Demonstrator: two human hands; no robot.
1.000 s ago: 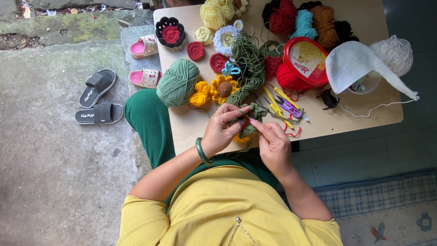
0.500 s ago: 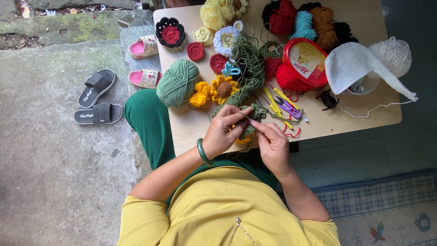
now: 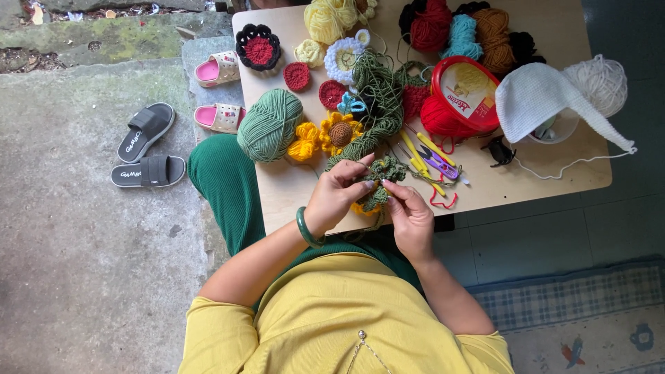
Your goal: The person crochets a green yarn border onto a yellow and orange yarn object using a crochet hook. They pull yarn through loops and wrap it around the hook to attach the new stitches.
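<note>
Figure. Overhead view of a seated person in a yellow top (image 3: 332, 318) and green trousers (image 3: 222, 187), working at the near edge of a low wooden table (image 3: 298, 190). The left hand (image 3: 336, 197), wearing a green bangle (image 3: 307, 228) at the wrist, is closed on a small crocheted piece of dark green yarn (image 3: 383, 176) with a yellow patch at its lower edge; thumb and fingers pinch it from the left. The right hand (image 3: 411, 218) is also closed on the same piece, its fingertips gripping from below and to the right. The piece thus sits between the two hands, just above the table edge, slightly nearer the left hand's fingertips; its long axis runs roughly up and away from the body. Whether a hook is held cannot be told.

Just beyond the hands lie yellow and purple tools (image 3: 429, 159) and a loose red strand (image 3: 443, 201). Farther out: a green yarn ball (image 3: 269, 126), a yellow flower with a brown centre (image 3: 339, 133), a skein of dark green yarn (image 3: 377, 90), a red tub (image 3: 465, 97) and a white crocheted cap (image 3: 547, 104). At the far edge lie round crocheted motifs (image 3: 258, 47) and mixed yarn balls (image 3: 457, 28). On the ground to the left stand grey sandals (image 3: 145, 149) and pink sandals (image 3: 218, 93).
</note>
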